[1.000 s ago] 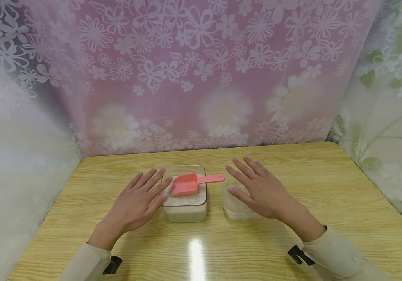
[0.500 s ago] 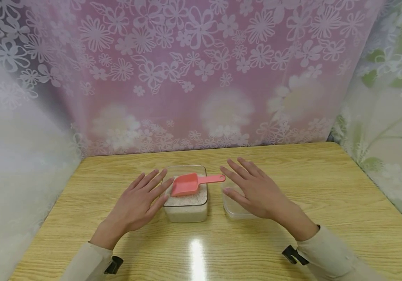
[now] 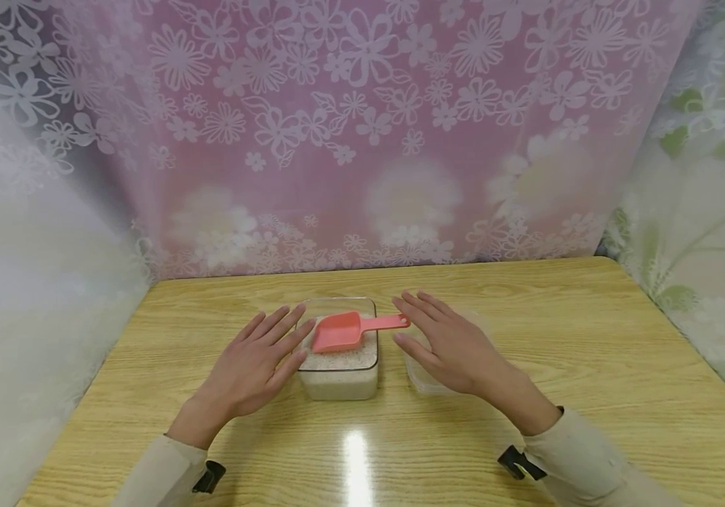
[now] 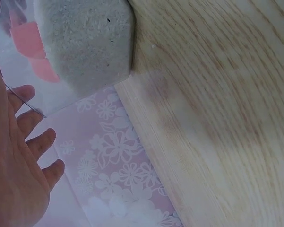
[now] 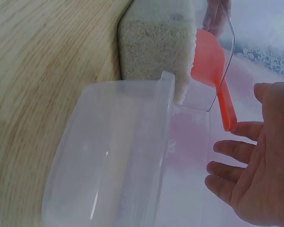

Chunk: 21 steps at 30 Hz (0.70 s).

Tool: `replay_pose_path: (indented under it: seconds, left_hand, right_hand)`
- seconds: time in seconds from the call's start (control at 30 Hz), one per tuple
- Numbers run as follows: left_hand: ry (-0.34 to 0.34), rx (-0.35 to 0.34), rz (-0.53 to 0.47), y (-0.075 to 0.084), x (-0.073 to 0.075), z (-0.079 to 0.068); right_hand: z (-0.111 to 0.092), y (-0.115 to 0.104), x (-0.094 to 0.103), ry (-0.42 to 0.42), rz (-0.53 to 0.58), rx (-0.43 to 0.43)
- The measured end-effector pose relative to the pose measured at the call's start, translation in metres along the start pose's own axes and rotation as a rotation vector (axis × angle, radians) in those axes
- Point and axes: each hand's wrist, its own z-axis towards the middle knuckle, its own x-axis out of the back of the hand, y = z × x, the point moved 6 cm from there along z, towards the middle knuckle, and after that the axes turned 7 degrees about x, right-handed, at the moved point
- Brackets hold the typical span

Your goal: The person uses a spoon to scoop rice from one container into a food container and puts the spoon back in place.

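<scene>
A clear square container (image 3: 339,387) filled with white rice (image 4: 90,40) stands mid-table. Across its top lies a pink scoop (image 3: 339,332), its handle (image 5: 227,109) jutting past the right rim. My left hand (image 3: 251,373) is beside the container's left side, fingers extended and spread, fingertips right at the rim. Over a translucent plastic box (image 5: 113,151) on the right hovers my right hand (image 3: 454,352). Its fingers are mostly straight, with the index fingertip close by the end of the scoop handle. Much of the box is hidden under this hand in the head view.
The wooden table (image 3: 242,465) reaches back to a pink flowered curtain (image 3: 311,141). Pale curtains hang along the left (image 3: 39,282) and right sides (image 3: 704,232). Light reflects off the tabletop near the front.
My right hand has moved left, from over the plastic box to the end of the scoop handle. The left hand stays almost where it was; container and scoop have not moved.
</scene>
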Motion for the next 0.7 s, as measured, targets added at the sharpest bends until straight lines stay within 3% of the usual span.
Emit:
replay_pose_path:
  seconds: [0.7]
  left_hand:
    - [-0.008,0.028,-0.036,0.0,-0.003,-0.001]
  right_hand:
    - [0.009,0.01,-0.012,0.12,0.349,-0.233]
